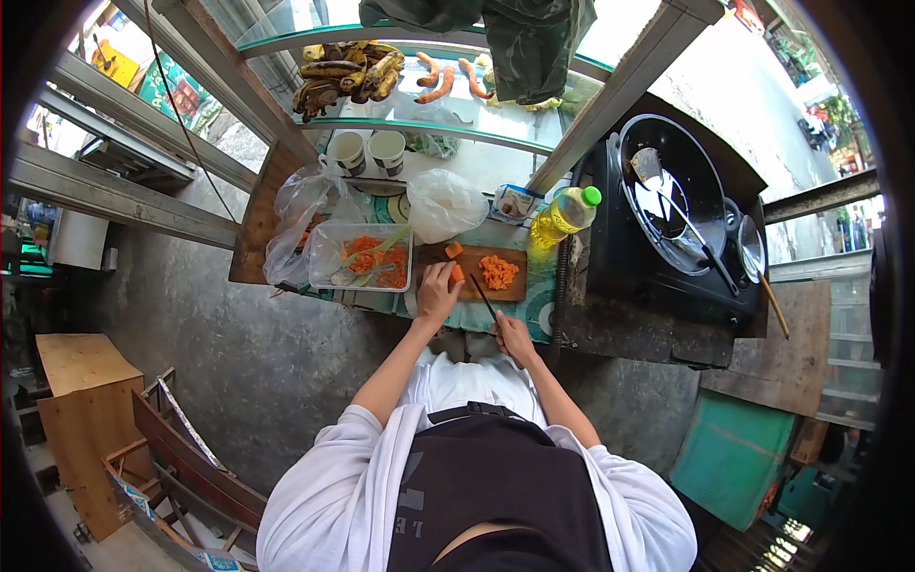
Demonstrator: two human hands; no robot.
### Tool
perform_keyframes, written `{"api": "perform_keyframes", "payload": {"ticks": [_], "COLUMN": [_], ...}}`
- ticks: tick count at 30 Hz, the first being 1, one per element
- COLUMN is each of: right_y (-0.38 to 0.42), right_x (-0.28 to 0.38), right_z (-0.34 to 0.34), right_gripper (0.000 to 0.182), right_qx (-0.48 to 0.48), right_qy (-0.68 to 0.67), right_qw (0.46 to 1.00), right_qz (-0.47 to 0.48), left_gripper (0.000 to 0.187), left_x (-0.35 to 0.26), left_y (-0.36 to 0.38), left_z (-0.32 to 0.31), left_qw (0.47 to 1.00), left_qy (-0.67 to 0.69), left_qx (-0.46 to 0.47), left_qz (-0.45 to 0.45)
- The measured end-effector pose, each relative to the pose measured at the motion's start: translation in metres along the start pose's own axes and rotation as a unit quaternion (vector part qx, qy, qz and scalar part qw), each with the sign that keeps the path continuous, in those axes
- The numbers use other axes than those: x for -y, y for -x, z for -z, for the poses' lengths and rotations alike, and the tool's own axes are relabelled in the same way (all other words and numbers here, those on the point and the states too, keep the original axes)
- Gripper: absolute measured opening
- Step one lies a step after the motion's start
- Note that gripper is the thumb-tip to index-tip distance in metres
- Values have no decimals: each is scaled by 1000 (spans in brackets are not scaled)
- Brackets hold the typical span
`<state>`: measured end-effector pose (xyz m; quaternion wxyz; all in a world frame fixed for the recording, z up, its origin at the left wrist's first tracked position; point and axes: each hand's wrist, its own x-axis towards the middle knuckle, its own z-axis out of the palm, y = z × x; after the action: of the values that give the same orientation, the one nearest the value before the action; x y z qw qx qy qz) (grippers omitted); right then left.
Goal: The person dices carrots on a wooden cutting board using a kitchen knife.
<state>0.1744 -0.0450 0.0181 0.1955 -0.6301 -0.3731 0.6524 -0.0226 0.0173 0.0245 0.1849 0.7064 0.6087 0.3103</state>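
Observation:
On a wooden cutting board (516,257) lies a heap of diced carrot (498,273). My left hand (437,294) is closed on a piece of carrot (457,274) at the board's left part. Another carrot chunk (453,250) rests just beyond its fingers. My right hand (513,336) grips a knife (483,296) by the handle, its dark blade slanting up and left over the board between the held piece and the heap. Left of the board, a clear plastic container (360,257) holds shredded orange and green vegetables.
A bottle of yellow oil (564,217) stands right of the board. Farther right, a black wok (672,181) with utensils sits on a stove (624,257). Plastic bags (444,205) and two paper cups (387,153) are behind the container. Bananas (349,71) lie on the glass shelf.

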Motion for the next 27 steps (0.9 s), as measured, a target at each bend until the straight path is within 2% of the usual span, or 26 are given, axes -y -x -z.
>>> {"api": "perform_keyframes", "payload": {"ticks": [7, 10, 12, 15, 18, 22, 27], "right_y": [5, 4, 4, 7, 10, 13, 6], "right_x": [2, -5, -9, -9, -5, -7, -15], "right_z": [3, 6, 7, 7, 6, 2, -3], "right_gripper": [48, 48, 48, 48, 48, 48, 48], "right_qx": [-33, -44, -45, -48, -52, -71, -65], "right_qy": [1, 12, 9, 15, 11, 27, 13], "right_qw": [999, 999, 999, 999, 999, 997, 997], "right_qz": [6, 15, 21, 20, 13, 28, 29], "left_gripper": [44, 46, 42, 35, 30, 30, 36], "left_x": [-4, -9, -6, -2, 2, 5, -1], "left_y": [-7, -14, -24, -40, -37, -25, -13], "left_z": [5, 1, -4, -15, -20, -22, -22], "left_qw": [985, 987, 982, 968, 965, 973, 973], "left_qy": [-123, -137, -189, -247, -258, -230, -185], "left_qx": [-11, -37, -3, 11, 28, 30, 131], "left_qz": [118, 74, 21, 49, 35, -20, -44]}}
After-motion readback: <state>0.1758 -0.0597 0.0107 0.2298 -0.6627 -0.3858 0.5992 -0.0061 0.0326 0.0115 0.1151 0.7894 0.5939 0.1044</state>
